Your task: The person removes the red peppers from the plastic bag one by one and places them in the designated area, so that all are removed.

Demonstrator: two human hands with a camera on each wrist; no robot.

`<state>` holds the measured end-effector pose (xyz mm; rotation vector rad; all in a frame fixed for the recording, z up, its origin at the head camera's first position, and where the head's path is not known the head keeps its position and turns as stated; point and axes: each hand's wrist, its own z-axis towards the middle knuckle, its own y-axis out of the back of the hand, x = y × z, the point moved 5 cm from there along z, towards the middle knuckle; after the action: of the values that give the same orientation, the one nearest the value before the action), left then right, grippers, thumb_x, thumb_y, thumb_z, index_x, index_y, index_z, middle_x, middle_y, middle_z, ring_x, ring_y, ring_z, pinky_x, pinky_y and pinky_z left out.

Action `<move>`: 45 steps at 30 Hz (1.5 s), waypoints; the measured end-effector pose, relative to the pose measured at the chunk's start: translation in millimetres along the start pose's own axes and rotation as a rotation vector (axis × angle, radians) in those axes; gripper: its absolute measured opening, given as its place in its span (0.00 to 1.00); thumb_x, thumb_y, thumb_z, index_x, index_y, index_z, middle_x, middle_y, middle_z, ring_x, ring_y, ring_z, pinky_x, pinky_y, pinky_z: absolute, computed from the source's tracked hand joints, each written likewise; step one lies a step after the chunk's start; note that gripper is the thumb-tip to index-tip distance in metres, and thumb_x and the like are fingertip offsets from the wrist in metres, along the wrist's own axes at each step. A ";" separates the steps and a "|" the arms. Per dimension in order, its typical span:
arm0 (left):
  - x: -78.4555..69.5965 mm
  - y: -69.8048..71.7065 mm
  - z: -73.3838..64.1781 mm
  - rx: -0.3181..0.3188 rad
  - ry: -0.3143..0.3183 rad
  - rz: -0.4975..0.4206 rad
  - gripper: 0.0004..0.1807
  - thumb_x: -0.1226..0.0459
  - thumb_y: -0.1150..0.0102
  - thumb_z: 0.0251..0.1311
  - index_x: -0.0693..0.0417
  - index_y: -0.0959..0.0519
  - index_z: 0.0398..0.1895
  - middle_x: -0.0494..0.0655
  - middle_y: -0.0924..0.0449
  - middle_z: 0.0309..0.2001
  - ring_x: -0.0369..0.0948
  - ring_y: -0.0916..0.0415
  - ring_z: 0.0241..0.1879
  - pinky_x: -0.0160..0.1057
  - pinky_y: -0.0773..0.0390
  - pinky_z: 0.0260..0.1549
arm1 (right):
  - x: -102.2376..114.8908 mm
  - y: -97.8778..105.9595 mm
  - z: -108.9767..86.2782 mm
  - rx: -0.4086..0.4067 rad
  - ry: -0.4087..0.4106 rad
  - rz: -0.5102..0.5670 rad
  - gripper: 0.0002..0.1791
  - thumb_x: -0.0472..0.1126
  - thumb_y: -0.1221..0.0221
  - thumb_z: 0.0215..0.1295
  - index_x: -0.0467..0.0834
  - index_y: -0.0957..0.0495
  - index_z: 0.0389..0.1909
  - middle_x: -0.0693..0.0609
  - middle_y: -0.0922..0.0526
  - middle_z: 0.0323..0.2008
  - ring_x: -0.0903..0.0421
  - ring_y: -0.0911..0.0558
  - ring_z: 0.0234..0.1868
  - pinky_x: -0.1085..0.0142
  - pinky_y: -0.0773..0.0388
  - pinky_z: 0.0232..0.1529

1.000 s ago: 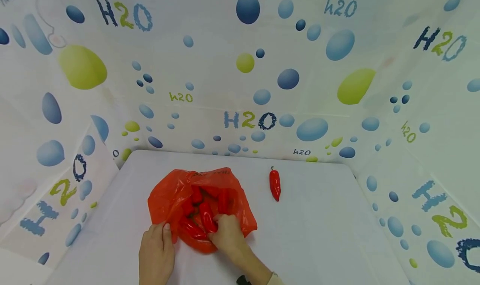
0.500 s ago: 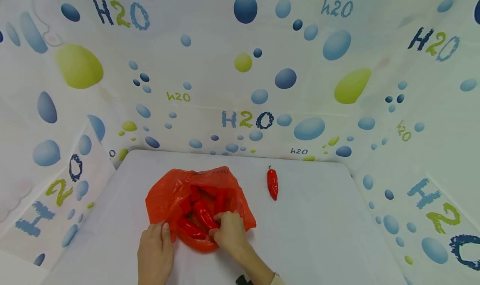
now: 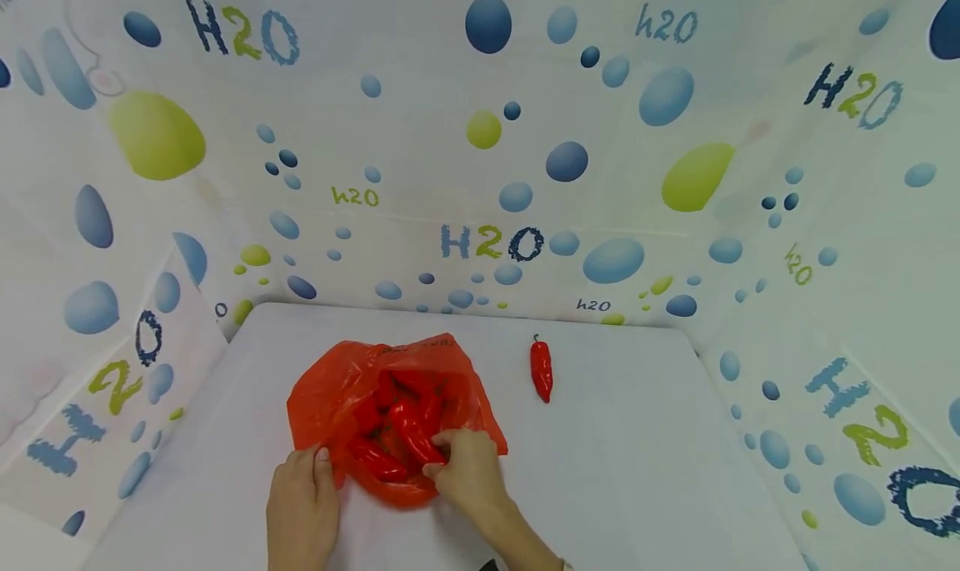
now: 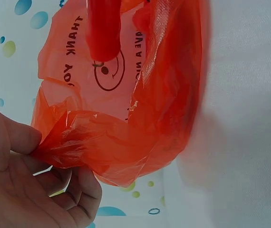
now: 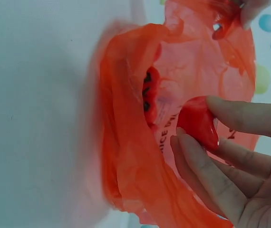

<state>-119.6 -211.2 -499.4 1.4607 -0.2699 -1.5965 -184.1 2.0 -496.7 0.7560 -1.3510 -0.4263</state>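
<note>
Right hand (image 3: 468,475) is pinching the end of a long red pepper (image 3: 412,432) inside the red plastic bag (image 3: 322,396). Last second: hand and pepper are shifting slightly rightward in frame relative to the bag, grip holding. My read: pepper is working loose from the neighbouring pepper (image 3: 378,461), not clearing the bag yet.

Left hand (image 3: 303,504) is pinching the bag's edge at lower left, staying put. Hands are sitting apart, bag between them.

Held pepper is lying lower centre of frame, slanting up-left from the right fingertips. A loose pepper (image 3: 541,371) is resting outside on the desk (image 3: 615,454), right of the bag, well apart from both hands.
</note>
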 end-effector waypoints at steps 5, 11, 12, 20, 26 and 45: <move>3.2 -1.0 0.7 0.003 0.004 0.001 0.19 0.64 0.54 0.80 0.73 0.21 0.55 0.63 0.21 0.43 0.58 0.28 0.43 0.58 0.27 0.44 | 0.3 3.7 -1.9 -0.002 0.002 0.031 0.19 0.34 0.23 0.56 0.38 0.11 0.49 0.50 0.09 0.40 0.52 0.14 0.41 0.67 0.16 0.35; 3.8 -1.6 1.9 0.018 0.013 0.001 0.19 0.63 0.54 0.80 0.72 0.22 0.56 0.64 0.21 0.45 0.59 0.29 0.45 0.59 0.27 0.46 | 3.3 10.1 -5.3 -0.014 0.001 0.050 0.18 0.35 0.23 0.56 0.40 0.11 0.49 0.53 0.10 0.38 0.56 0.15 0.39 0.67 0.16 0.37; 3.1 -1.0 2.0 0.007 0.002 -0.004 0.18 0.64 0.54 0.80 0.72 0.21 0.55 0.64 0.21 0.45 0.59 0.29 0.44 0.59 0.27 0.46 | 3.7 11.3 -6.2 -0.021 0.004 0.049 0.19 0.35 0.22 0.55 0.40 0.11 0.49 0.54 0.10 0.38 0.56 0.15 0.39 0.67 0.16 0.38; 0.2 1.2 4.2 -0.005 -0.016 0.002 0.17 0.64 0.53 0.80 0.72 0.21 0.53 0.62 0.21 0.42 0.57 0.29 0.42 0.56 0.27 0.42 | 8.9 20.9 -14.1 -0.077 0.043 0.060 0.19 0.36 0.22 0.55 0.41 0.11 0.49 0.54 0.10 0.37 0.61 0.16 0.36 0.71 0.19 0.35; 1.9 0.4 5.4 0.022 0.007 0.007 0.18 0.63 0.54 0.80 0.72 0.22 0.54 0.63 0.21 0.43 0.58 0.29 0.43 0.57 0.27 0.45 | 9.3 26.4 -16.8 -0.090 0.019 0.136 0.20 0.35 0.23 0.56 0.40 0.11 0.51 0.54 0.10 0.38 0.64 0.18 0.32 0.73 0.21 0.30; 2.9 2.5 2.4 -0.032 -0.030 -0.019 0.17 0.65 0.51 0.79 0.73 0.21 0.52 0.63 0.21 0.42 0.59 0.29 0.41 0.57 0.27 0.42 | 1.5 43.2 -21.5 -0.143 0.005 0.116 0.22 0.37 0.22 0.56 0.45 0.12 0.54 0.57 0.10 0.40 0.62 0.16 0.38 0.73 0.19 0.36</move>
<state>-120.1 -215.6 -499.0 1.4193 -0.2478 -1.6319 -169.2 36.3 -466.1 0.5575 -1.3372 -0.4232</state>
